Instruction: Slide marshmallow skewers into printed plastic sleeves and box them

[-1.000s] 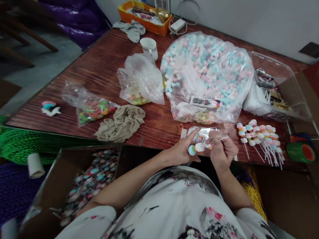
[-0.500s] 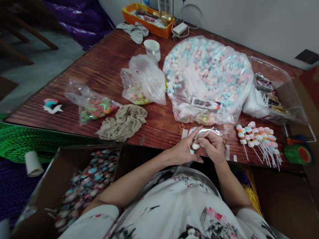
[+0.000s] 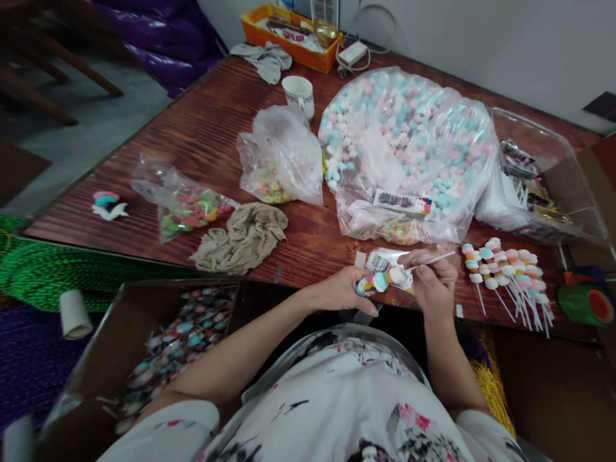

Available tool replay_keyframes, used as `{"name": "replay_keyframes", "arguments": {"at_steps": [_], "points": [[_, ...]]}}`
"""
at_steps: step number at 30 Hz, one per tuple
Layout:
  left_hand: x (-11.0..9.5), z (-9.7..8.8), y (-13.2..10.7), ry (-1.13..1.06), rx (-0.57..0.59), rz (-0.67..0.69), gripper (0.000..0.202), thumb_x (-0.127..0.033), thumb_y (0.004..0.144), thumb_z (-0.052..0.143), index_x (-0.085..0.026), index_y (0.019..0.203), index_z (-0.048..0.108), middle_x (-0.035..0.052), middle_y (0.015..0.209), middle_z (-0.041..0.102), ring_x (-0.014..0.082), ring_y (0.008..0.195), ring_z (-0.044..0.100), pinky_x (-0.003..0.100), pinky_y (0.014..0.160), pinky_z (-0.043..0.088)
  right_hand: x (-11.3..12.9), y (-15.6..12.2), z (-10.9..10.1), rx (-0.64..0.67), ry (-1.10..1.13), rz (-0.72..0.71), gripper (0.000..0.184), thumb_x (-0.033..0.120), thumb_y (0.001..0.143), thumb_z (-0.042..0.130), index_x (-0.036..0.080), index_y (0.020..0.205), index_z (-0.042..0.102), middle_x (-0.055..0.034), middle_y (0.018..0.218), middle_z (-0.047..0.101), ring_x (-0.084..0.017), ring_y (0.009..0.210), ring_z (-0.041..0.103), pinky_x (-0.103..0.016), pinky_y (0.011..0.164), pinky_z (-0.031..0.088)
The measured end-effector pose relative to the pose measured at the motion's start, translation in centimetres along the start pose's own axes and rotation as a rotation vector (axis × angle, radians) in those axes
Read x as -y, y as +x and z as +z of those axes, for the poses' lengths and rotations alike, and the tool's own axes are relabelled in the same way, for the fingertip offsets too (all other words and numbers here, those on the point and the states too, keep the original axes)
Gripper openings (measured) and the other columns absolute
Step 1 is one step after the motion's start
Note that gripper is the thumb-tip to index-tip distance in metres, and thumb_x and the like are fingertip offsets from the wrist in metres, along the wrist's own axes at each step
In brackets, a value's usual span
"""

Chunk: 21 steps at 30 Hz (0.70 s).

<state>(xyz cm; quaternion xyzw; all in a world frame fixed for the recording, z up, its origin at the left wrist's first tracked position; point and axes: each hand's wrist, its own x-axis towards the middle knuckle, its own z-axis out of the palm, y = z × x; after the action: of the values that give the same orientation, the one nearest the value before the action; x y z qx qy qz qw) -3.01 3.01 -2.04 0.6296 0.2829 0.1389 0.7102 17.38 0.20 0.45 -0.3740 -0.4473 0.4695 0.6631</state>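
A marshmallow skewer (image 3: 382,280), with blue, white and yellow pieces, lies across the front edge of the table, its lower end partly in a printed plastic wrapper. My left hand (image 3: 342,290) holds its wrapped end, with the thumb stretched out below. At the other end, my right hand (image 3: 436,282) pinches the white stick (image 3: 441,257), which points up to the right. Just behind my fingers, flat on the table, are printed clear wrappers (image 3: 380,259). To the right of my right hand rests a group of finished-looking marshmallow skewers (image 3: 507,266) on white sticks.
A big clear bag of pastel marshmallows (image 3: 409,128) stands behind my hands. Left of it are two bags of gummy candy (image 3: 192,215), (image 3: 274,186) and a crumpled cloth (image 3: 245,237). A clear bin (image 3: 572,186) and green tape (image 3: 580,303) are at right; a box of wrapped sweets (image 3: 120,314) is below.
My right hand has shifted right and away from the left, showing the stick and the marshmallows between them. The wrappers behind are more exposed. The whole view has moved slightly.
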Motion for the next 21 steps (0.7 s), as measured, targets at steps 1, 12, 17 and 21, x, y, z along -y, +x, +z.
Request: {"name": "replay_keyframes", "arguments": {"at_steps": [1,12,17,21], "points": [[0.0,0.2,0.0,0.021,-0.055,0.007,0.043,-0.038,0.062,0.083,-0.012,0.091,0.064,-0.0062,0.071,0.050,0.0099,0.067,0.046,0.020,0.063,0.039,0.3,0.1,-0.4,0.002,-0.043,-0.005,0.008,0.026,0.076,0.070,0.024,0.083,0.073,-0.0026,0.079,0.068,-0.018,0.076,0.063,-0.038,0.078,0.051],[-0.6,1.7,-0.1,0.495,-0.348,0.051,0.029,-0.038,0.068,0.078,-0.016,0.078,0.062,-0.0056,0.066,0.052,0.0109,0.064,0.046,0.021,0.060,0.034,1.4,-0.4,-1.4,-0.059,-0.418,-0.132,0.004,0.021,0.079,0.070,0.021,0.076,0.068,0.0006,0.075,0.062,-0.014,0.073,0.057,-0.029,0.070,0.045],[-0.3,1.7,-0.2,0.340,-0.342,0.040,0.031,-0.037,0.066,0.079,-0.014,0.078,0.063,-0.0064,0.065,0.050,0.0094,0.062,0.044,0.020,0.058,0.034,1.0,-1.7,-0.2,-0.090,-0.481,-0.200,0.007,0.020,0.082,0.067,0.022,0.076,0.065,0.0013,0.075,0.059,-0.014,0.074,0.056,-0.030,0.072,0.044],[-0.4,1.9,-0.3,0.025,-0.229,-0.009,0.038,-0.037,0.058,0.084,-0.012,0.076,0.062,-0.0073,0.063,0.049,0.0076,0.059,0.042,0.019,0.056,0.034,0.9,-2.0,0.2,-0.040,-0.430,-0.234,0.009,0.018,0.082,0.066,0.023,0.076,0.064,0.0015,0.072,0.058,-0.015,0.074,0.056,-0.032,0.075,0.046]]}}
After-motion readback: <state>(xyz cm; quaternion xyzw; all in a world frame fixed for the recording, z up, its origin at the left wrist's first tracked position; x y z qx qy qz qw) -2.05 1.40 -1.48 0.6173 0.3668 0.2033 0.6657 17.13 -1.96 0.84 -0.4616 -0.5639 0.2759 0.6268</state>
